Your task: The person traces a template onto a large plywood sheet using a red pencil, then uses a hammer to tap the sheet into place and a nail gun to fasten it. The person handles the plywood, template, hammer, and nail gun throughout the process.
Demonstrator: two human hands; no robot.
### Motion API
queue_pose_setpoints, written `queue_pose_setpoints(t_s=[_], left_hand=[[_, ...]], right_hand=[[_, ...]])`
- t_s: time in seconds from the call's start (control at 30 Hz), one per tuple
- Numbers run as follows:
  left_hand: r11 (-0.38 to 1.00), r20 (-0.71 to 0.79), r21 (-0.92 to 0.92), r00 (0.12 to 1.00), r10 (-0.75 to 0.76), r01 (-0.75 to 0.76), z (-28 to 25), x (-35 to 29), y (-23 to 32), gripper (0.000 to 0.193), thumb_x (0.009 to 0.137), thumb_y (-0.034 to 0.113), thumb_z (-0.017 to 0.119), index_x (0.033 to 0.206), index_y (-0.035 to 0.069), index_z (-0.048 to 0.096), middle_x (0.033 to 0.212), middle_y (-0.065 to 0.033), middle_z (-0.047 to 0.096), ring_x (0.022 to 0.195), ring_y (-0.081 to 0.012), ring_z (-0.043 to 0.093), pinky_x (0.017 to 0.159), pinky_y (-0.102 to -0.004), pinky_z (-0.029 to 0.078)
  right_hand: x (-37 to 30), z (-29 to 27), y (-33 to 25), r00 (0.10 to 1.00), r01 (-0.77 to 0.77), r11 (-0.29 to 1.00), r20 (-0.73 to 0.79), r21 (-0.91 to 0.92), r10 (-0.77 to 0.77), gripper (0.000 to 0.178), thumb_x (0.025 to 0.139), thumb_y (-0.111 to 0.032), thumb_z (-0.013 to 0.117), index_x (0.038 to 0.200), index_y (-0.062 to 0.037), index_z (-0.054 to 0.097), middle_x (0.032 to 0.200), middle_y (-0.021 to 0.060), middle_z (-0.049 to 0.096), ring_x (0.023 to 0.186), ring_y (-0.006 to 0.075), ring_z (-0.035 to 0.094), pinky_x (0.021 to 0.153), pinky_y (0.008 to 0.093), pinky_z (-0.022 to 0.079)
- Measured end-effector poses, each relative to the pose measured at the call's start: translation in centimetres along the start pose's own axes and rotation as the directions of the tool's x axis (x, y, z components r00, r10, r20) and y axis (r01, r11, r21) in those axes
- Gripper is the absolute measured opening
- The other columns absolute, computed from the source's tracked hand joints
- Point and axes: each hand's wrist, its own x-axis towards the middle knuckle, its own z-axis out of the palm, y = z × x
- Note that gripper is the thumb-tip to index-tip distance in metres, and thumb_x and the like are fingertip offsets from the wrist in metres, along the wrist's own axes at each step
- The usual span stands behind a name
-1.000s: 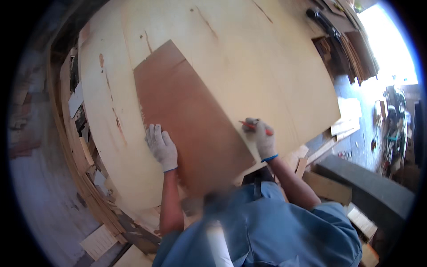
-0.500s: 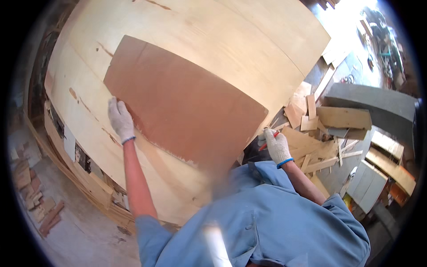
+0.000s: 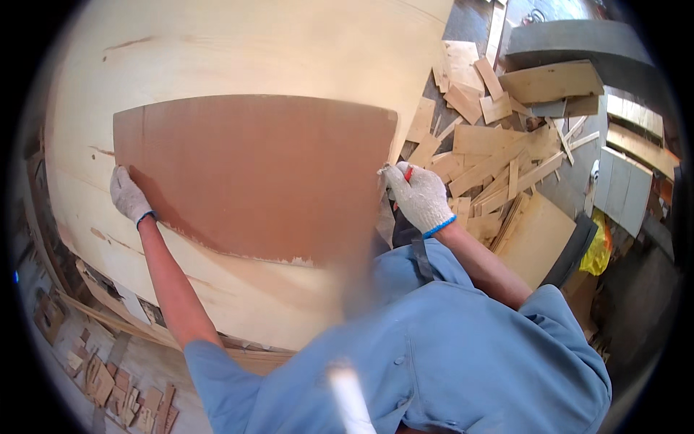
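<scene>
A brown, curved-edged board [image 3: 260, 173] lies on a large pale plywood sheet [image 3: 253, 43]. My left hand [image 3: 130, 195], in a white knitted glove with a blue cuff, rests at the board's lower left corner. Its fingers are stretched out and lie flat along the edge. By the board's right edge is my right hand [image 3: 423, 195], gloved the same way. It is closed around a red pen or pencil [image 3: 409, 173], of which only a short piece shows. The tip of the pen or pencil cannot be made out.
Pale wood offcuts [image 3: 499, 159] lie heaped to the right of the sheet. Beyond them are a grey curved panel [image 3: 578, 40] and a yellow plastic bag [image 3: 597, 246]. More scraps [image 3: 123, 390] lie on the floor at lower left. A blurred white stick [image 3: 350, 401] shows low in front of my shirt.
The view has turned, so the brown board now lies nearly level across it. My right hand has come in to the board's right edge. My left hand stays at the lower left edge.
</scene>
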Motion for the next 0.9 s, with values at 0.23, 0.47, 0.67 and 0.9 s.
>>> queue_pose_setpoints(t_s=[0.23, 0.47, 0.67, 0.9], left_hand=[[0.994, 0.06, -0.109, 0.998, 0.003, 0.004, -0.6, -2.7, 1.6, 0.052, 0.107, 0.032, 0.053, 0.141, -0.006, 0.062, 0.147, -0.0181, 0.064, 0.135, -0.0293, 0.059, 0.116, -0.0374, 0.043], [0.984, 0.137, -0.177, 0.989, 0.061, -0.037, -2.2, -2.8, -0.7, 0.051, 0.108, 0.027, 0.054, 0.144, -0.007, 0.058, 0.149, -0.0173, 0.062, 0.137, -0.0279, 0.057, 0.117, -0.0371, 0.043], [0.985, 0.056, -0.162, 0.997, -0.052, 0.061, -2.8, -4.4, -1.5, 0.05, 0.107, 0.027, 0.054, 0.143, -0.008, 0.06, 0.146, -0.0186, 0.064, 0.134, -0.0293, 0.059, 0.115, -0.0379, 0.044], [0.992, 0.049, -0.113, 0.997, -0.055, 0.06, -3.4, -3.9, -1.6, 0.049, 0.106, 0.027, 0.056, 0.14, -0.008, 0.062, 0.142, -0.0193, 0.066, 0.13, -0.0303, 0.062, 0.114, -0.038, 0.046]], right_hand=[[-2.7, 2.6, 1.2, 0.994, 0.059, 0.995, -0.099, 0.075, -0.052, 0.043, 0.107, -0.043, 0.054, 0.092, -0.0074, 0.073, 0.073, 0.0155, 0.069, 0.069, 0.0317, 0.07, 0.066, 0.0408, 0.052], [-8.6, 4.8, 3.5, 0.966, -0.111, 0.984, 0.249, 0.137, 0.074, 0.043, 0.103, -0.048, 0.056, 0.098, -0.013, 0.079, 0.088, 0.016, 0.073, 0.085, 0.0356, 0.071, 0.077, 0.0443, 0.054], [-7.0, 4.6, 3.8, 0.98, -0.144, 0.943, 0.174, 0.3, 0.094, 0.041, 0.103, -0.045, 0.054, 0.099, -0.013, 0.079, 0.091, 0.0157, 0.074, 0.087, 0.036, 0.071, 0.078, 0.0439, 0.055], [-7.4, 6.0, 5.0, 0.984, -0.059, 0.973, 0.179, 0.222, 0.019, 0.043, 0.104, -0.044, 0.05, 0.097, -0.0116, 0.078, 0.09, 0.0177, 0.073, 0.088, 0.0394, 0.07, 0.078, 0.0469, 0.054]])
